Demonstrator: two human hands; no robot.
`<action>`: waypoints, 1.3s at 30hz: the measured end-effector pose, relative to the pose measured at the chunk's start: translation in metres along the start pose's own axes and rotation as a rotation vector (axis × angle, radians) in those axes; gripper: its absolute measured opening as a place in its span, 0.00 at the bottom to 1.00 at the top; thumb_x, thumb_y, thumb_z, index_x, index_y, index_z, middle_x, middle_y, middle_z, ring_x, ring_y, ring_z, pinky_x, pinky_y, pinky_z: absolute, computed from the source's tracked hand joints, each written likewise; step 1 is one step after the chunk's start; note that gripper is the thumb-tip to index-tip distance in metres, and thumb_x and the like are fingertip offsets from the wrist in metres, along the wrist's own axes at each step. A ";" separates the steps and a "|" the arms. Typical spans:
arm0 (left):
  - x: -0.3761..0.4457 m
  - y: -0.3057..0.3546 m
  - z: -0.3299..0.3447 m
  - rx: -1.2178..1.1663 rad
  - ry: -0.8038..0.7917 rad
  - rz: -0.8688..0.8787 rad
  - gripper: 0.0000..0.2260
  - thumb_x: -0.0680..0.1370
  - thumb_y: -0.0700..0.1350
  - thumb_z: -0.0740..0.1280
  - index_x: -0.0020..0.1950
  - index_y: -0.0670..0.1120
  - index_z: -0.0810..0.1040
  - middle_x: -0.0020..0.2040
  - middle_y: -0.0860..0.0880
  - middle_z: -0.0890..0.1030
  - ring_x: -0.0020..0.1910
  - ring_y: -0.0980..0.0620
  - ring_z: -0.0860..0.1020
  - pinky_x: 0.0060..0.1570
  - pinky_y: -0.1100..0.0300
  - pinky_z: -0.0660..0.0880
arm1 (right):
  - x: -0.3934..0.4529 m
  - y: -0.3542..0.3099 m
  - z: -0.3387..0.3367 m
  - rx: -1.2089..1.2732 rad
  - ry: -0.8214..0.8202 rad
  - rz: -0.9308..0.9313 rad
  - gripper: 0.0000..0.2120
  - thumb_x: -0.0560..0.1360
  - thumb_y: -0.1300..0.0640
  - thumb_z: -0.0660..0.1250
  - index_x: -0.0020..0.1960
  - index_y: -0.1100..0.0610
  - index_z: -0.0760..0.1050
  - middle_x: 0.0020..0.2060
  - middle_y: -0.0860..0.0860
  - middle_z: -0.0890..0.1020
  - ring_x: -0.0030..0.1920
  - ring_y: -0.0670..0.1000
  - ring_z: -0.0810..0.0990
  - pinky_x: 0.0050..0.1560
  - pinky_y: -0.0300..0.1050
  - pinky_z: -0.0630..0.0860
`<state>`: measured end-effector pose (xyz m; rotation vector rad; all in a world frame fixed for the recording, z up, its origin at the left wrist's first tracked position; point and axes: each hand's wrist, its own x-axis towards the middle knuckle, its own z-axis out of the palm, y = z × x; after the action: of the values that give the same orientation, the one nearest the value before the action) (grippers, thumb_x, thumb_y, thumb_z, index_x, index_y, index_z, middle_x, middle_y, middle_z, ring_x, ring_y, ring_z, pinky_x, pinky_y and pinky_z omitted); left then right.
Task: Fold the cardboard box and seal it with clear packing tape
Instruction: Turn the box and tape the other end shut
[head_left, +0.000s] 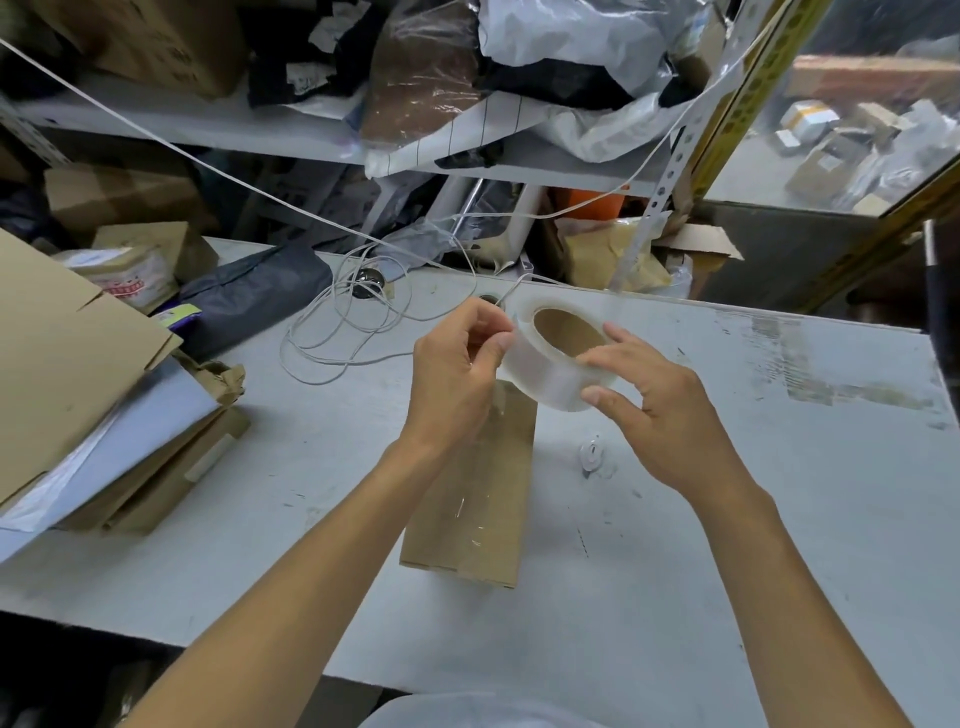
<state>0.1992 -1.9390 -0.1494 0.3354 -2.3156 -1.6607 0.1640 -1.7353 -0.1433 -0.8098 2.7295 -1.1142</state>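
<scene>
Nearest the viewer, on the grey table (675, 545), the cardboard box (475, 499) lies folded, its long side running away from the edge. A glossy strip is seen along its top, so some tape appears to be laid already; how much of the seam is covered cannot be told.

Just above the far end of the box, the roll of clear packing tape (558, 356) is held in the air between both hands. The right hand (660, 415) is curled round the roll, thumb against its outer face and fingers over the rim by the brown core. The left hand (460, 371) is closed at the left edge of the roll, thumb and forefinger pinched together where the free end is judged to sit.

The step in hand is judged to be the freeing of the tape end. The roll should be kept steady by the right hand while the end is peeled squarely, so that the film is not split lengthwise. The freed end is best kept taut and off the fingers.

Beyond the hands, a loose white cord (353, 332) lies coiled on the table, and it should be kept clear of the sticky side.
</scene>
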 end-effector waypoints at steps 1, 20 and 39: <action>0.002 0.000 0.000 0.015 -0.020 -0.001 0.05 0.77 0.37 0.66 0.46 0.46 0.79 0.39 0.54 0.80 0.40 0.53 0.79 0.42 0.56 0.77 | 0.001 0.000 -0.001 -0.003 -0.008 0.006 0.12 0.77 0.61 0.69 0.60 0.58 0.80 0.58 0.39 0.75 0.68 0.38 0.66 0.62 0.18 0.55; 0.020 0.008 -0.017 -0.460 -0.270 -0.422 0.07 0.77 0.33 0.70 0.43 0.41 0.75 0.38 0.44 0.78 0.36 0.49 0.79 0.42 0.58 0.80 | 0.013 -0.013 -0.010 0.031 0.019 0.024 0.21 0.71 0.40 0.69 0.59 0.47 0.70 0.51 0.44 0.75 0.47 0.45 0.73 0.41 0.33 0.72; 0.024 -0.017 -0.060 -0.212 -0.207 -0.364 0.06 0.76 0.30 0.69 0.43 0.39 0.76 0.34 0.45 0.78 0.31 0.54 0.78 0.41 0.58 0.82 | 0.031 0.004 0.013 -0.447 -0.155 0.067 0.32 0.63 0.24 0.64 0.55 0.46 0.78 0.45 0.44 0.84 0.47 0.50 0.80 0.44 0.45 0.72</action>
<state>0.1979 -2.0059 -0.1454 0.5940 -2.2923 -2.1878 0.1391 -1.7563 -0.1521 -0.8007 2.8789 -0.4072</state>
